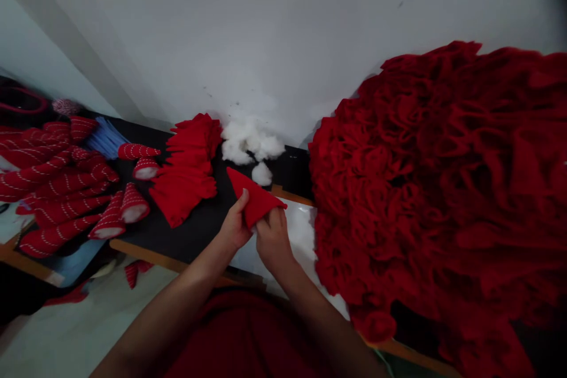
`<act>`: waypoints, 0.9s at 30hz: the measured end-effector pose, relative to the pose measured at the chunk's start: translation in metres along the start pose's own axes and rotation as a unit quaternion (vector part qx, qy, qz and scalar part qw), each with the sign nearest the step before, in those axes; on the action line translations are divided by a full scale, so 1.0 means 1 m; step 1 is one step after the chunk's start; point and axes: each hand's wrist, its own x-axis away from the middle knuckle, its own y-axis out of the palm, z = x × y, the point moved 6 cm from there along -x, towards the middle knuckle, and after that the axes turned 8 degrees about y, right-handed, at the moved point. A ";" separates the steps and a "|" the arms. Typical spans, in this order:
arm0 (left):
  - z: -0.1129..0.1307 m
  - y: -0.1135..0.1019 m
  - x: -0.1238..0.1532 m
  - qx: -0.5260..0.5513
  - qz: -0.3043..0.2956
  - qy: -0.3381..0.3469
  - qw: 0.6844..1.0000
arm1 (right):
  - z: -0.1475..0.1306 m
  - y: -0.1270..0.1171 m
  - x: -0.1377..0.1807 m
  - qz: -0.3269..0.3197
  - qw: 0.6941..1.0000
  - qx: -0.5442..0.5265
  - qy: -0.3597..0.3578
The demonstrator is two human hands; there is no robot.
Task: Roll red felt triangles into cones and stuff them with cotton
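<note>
Red felt triangle pinched between my left fingers and right fingers, both closed on it, held over a white sheet near the bench's front edge. Stacked red felt pieces and white cotton stuffing lie just beyond; a large red felt heap sits to my right.

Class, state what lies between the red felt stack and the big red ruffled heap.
In the head view: a red felt triangle, held by the left hand and right hand.

Felt triangle in hands, cones left, stuffing behind, felt heap right
</note>
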 end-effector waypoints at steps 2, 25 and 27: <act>-0.002 0.000 0.000 -0.004 -0.002 -0.004 1.000 | -0.003 0.003 0.002 -0.007 1.000 0.003 -0.027; -0.011 -0.004 0.001 0.006 -0.031 -0.047 0.998 | -0.002 0.003 0.006 -0.036 0.998 0.046 -0.019; -0.011 -0.004 0.001 0.006 -0.032 -0.040 0.999 | 0.002 0.004 0.003 -0.053 0.997 0.057 0.009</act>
